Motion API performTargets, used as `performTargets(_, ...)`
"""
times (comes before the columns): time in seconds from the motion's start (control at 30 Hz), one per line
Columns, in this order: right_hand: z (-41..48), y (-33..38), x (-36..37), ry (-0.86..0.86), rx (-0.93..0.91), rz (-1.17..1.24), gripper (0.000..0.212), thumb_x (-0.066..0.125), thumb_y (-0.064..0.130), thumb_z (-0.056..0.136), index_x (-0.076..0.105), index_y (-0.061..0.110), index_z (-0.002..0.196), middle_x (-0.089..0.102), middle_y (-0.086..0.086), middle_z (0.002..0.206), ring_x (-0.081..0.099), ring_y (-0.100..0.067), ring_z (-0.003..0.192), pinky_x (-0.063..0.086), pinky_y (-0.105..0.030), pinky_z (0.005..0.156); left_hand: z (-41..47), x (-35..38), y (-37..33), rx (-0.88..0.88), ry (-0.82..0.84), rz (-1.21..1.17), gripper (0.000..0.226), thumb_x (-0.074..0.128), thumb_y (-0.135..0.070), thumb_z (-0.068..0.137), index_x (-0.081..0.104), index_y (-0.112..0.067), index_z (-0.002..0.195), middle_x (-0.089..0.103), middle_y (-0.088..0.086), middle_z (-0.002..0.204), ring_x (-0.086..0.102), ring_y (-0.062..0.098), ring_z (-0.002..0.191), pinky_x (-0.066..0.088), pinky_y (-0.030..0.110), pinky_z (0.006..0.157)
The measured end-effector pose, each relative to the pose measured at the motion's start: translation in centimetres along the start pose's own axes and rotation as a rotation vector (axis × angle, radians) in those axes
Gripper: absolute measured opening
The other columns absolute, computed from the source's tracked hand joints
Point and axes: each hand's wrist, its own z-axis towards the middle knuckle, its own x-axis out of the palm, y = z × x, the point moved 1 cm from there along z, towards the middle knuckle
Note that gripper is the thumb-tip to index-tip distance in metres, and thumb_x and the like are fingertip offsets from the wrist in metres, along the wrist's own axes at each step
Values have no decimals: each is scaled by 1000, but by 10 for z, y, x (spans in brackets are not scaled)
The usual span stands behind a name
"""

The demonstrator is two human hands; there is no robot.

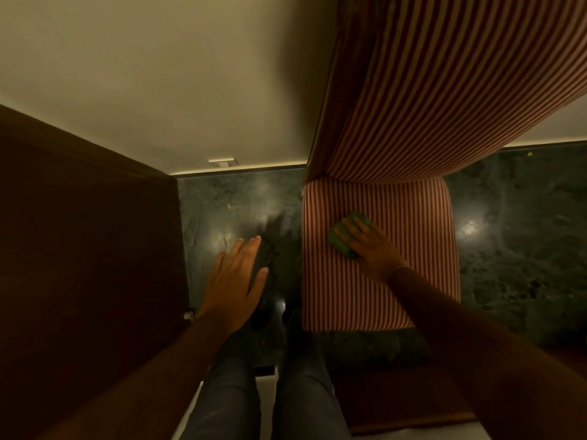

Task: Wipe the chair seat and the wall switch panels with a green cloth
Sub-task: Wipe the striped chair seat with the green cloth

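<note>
Green cloth (344, 238) is a small bunched-up lump, bright like a leaf, and it sits near the middle of the chair seat (378, 296) with red and white stripes. My right hand (370, 246) lies flat on top of it, fingers spread, pressing it down. My left hand (236, 277) is wide open, holding nothing, over the dark shiny floor (228, 211).

Right hand (370, 246) presses a crumpled green cloth (344, 238) onto the red-and-white striped fabric chair seat (381, 281), frame centre-right; left hand (236, 277) hovers flat, fingers extended, over dark marble floor (222, 211).
</note>
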Motion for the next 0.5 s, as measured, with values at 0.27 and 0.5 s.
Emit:
performTargets(0.27,6,-12,2,-24,-39,27,67,44,21,111,5,28,166,-6,-4,176,-9,-28,164,1,-49,135,-7,-2,19,26,39,90,74,19,-63,113,13,-28,178,17,-4,185,-1,12,171,-4,41,140)
performTargets(0.5,-9,60,-102,-575,-43,215,64,48,3,92,46,14,155,41,-18,161,9,-27,162,33,-54,125,-27,-109,9,40,-302,213,74,24,-57,110,23,-23,175,15,-9,182,13,17,172,9,43,137)
